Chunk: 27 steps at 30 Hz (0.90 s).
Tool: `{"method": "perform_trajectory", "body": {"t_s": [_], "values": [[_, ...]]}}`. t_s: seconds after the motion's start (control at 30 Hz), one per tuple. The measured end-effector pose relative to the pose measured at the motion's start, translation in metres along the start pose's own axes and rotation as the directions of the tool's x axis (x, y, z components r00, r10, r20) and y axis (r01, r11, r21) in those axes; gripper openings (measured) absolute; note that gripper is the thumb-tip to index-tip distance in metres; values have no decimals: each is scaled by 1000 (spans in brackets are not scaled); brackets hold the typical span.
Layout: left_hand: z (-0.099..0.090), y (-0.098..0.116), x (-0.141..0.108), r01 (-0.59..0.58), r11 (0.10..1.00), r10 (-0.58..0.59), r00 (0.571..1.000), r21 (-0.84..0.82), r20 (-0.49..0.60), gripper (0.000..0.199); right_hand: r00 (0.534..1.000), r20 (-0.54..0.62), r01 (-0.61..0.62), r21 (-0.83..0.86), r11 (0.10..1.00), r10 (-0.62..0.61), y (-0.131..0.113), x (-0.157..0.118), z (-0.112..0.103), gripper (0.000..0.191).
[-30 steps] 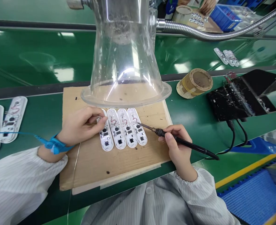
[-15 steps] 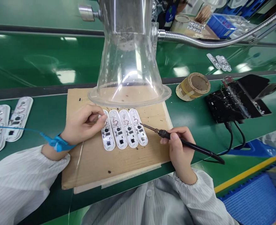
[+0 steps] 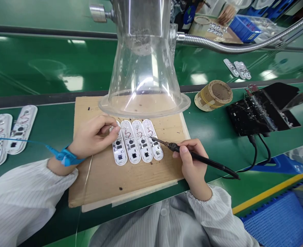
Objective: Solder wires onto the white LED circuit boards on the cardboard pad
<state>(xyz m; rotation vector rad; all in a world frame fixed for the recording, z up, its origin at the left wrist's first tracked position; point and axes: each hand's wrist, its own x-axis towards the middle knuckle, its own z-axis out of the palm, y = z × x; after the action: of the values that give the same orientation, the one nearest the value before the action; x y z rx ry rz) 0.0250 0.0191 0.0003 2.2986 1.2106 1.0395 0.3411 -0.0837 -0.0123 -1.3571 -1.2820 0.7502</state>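
While the right hand (image 3: 194,164) holds a soldering iron (image 3: 200,157) to the last board, the left hand (image 3: 93,135) pinches a solder wire (image 3: 85,185)

Both forearms come in from the bottom of the view in a white striped smock (image 3: 20,195); an anti-static wrist strap (image 3: 66,157) circles the left wrist, and its blue cord (image 3: 17,141) runs off beyond the left edge. The right hand is closed around the black handle like a pen, with the iron angled up-left; its fine tip reaches the upper part of the rightmost board, though any actual contact is too small to make out. The left hand is curled and narrow, its fingertips together over the top of the leftmost board and hiding that end; the wire held there is hard to follow, showing only as a faint line below the wrist.

Four white circuit boards (image 3: 137,142) lie side by side, slightly slanted, on a cardboard pad (image 3: 94,185) on the green table (image 3: 48,68). A clear flared fume hood (image 3: 143,79) stands just beyond them, its top cut off by the frame; a metal gooseneck hose (image 3: 218,48) joins it. More boards (image 3: 21,125) lie left of the pad; to the right are a tape roll (image 3: 213,95) and a black stand (image 3: 251,116); a blue crate (image 3: 244,29) sits far off.
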Motion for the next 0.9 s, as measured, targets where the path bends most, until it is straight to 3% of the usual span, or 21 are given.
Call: {"method": "perform_trajectory", "body": {"t_s": [0.2, 0.43, 0.57, 0.73, 0.83, 0.9], "values": [[1, 2, 0, -31, 999, 31, 998, -6, 52, 9, 1000, 4, 7, -3, 1000, -7, -2, 1, 1, 18], [-1, 2, 0, 15, 1000, -15, 1000, -2, -22, 13, 998, 23, 56, -62, 997, -54, 3, -4, -3, 15], [-1, 3, -1, 8, 1000, -8, 999, 7, -53, 13, 975, 131, 194, -108, 975, -180, 3, -6, -6, 3], [1, 1, 0, -41, 999, 44, 989, 23, -142, 7, 905, 250, 385, -132, 913, -345, -3, -1, -5, 15], [2, 1, 2, -86, 996, 88, 977, 20, -196, 9, 895, 224, 414, -88, 906, -386, -1, -2, -6, 15], [2, 0, 3, -74, 997, 76, 977, 18, -199, 9, 918, 143, 379, -56, 924, -369, 0, -5, -7, 11]]}}
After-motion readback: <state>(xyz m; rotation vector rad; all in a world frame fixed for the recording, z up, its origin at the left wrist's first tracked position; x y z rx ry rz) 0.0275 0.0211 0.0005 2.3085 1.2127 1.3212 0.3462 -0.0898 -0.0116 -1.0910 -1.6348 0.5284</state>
